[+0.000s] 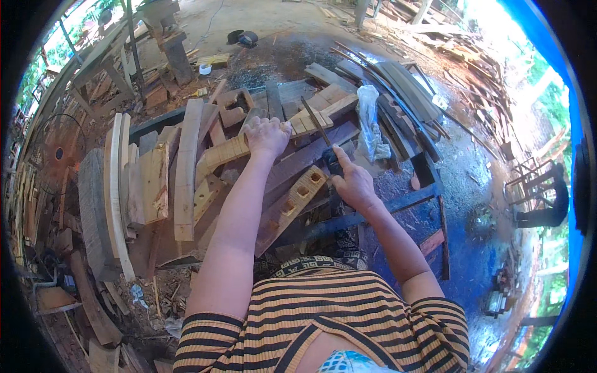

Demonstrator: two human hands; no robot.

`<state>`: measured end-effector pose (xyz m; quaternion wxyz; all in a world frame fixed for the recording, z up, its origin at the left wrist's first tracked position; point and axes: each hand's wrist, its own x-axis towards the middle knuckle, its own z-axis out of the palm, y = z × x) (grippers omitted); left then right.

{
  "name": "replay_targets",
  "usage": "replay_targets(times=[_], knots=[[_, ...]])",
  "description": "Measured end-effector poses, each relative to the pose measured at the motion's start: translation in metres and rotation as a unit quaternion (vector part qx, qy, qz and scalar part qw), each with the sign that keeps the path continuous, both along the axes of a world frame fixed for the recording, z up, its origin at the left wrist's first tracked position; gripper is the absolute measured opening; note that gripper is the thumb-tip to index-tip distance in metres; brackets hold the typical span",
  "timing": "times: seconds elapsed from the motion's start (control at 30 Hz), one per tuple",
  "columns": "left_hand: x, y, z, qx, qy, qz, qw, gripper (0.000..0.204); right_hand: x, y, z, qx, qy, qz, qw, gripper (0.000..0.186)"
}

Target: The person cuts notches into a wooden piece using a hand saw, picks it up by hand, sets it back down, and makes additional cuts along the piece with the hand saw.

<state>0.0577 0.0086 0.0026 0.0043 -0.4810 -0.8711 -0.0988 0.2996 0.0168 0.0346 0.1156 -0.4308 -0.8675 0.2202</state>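
My left hand [267, 135] is closed over a long pale wooden bar [224, 153] that slants across the pile of timber. The bar's far right end lies past my fist. In my right hand [353, 183] is the dark handle of a long, narrow, brownish-bladed tool [317, 123]; whether it is a file, a saw or a knife I cannot tell. Its blade crosses the bar at an angle, just right of my left fist, and seems to touch it. Nearer to me, a thick wooden piece with square holes [303, 189] lies tilted among the boards.
Several curved boards [186, 171] lean at the left. A crumpled clear plastic bag [370, 118] rests on timber at the right, beside stacked grey planks [407, 90]. A blue metal frame [392, 204] borders the pile. Another person [550, 199] is at the far right.
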Motion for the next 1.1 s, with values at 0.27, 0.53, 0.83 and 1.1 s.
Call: replay_targets(times=[0.27, 0.53, 0.83, 1.1], knots=[[0.000, 0.002, 0.002, 0.002, -0.013, -0.002, 1.000, 0.050, 0.003, -0.007, 0.004, 0.035, -0.035, 0.024, 0.998, 0.075], [-0.002, -0.002, 0.003, 0.005, -0.028, -0.006, 1.000, 0.050, 0.022, -0.022, 0.007, 0.049, -0.031, 0.034, 0.998, 0.072], [0.002, 0.002, -0.002, 0.013, 0.000, -0.003, 1.000, 0.050, -0.041, 0.040, -0.014, 0.082, -0.003, 0.032, 0.996, 0.071], [-0.004, -0.001, 0.000, 0.027, 0.000, 0.000, 1.000, 0.051, 0.047, -0.036, 0.001, 0.023, 0.007, 0.045, 0.999, 0.074]])
